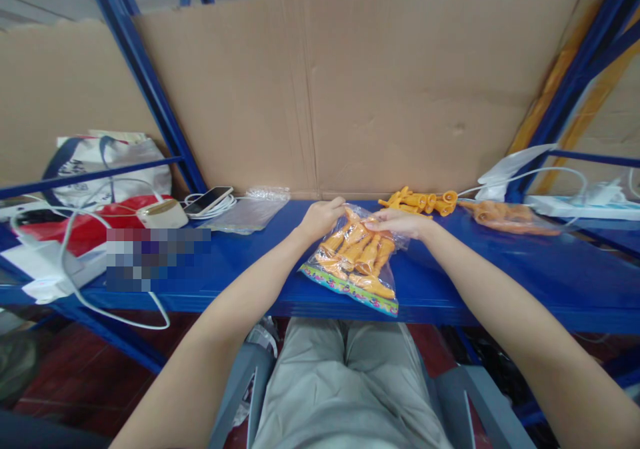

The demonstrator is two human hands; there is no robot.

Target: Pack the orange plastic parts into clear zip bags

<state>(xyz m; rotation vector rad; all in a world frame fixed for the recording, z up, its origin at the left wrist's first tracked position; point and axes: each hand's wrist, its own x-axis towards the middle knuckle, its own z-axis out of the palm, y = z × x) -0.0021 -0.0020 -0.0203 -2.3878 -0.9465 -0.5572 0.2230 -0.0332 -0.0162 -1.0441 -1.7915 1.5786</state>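
A clear plastic bag (350, 287) with a colourful printed strip along its near edge lies at the front of the blue shelf. Inside it are several orange, flared plastic pieces (367, 252), which look like small trumpets. My left hand (323, 217) is closed on the bag's far left corner. At the bag's far right side, my right hand (397, 223) pinches the plastic, its thumb over an orange piece. Just beyond that hand is a pile of loose orange pieces (423, 202). The fingertips of both hands are partly hidden.
The blue shelf (480, 279) is backed by cardboard (400, 89). Flat clear bags (245, 214), a phone (211, 200), white cables and a power strip (90, 266) are on the left. To the right lies another filled bag (510, 217), near a white power strip (585, 207).
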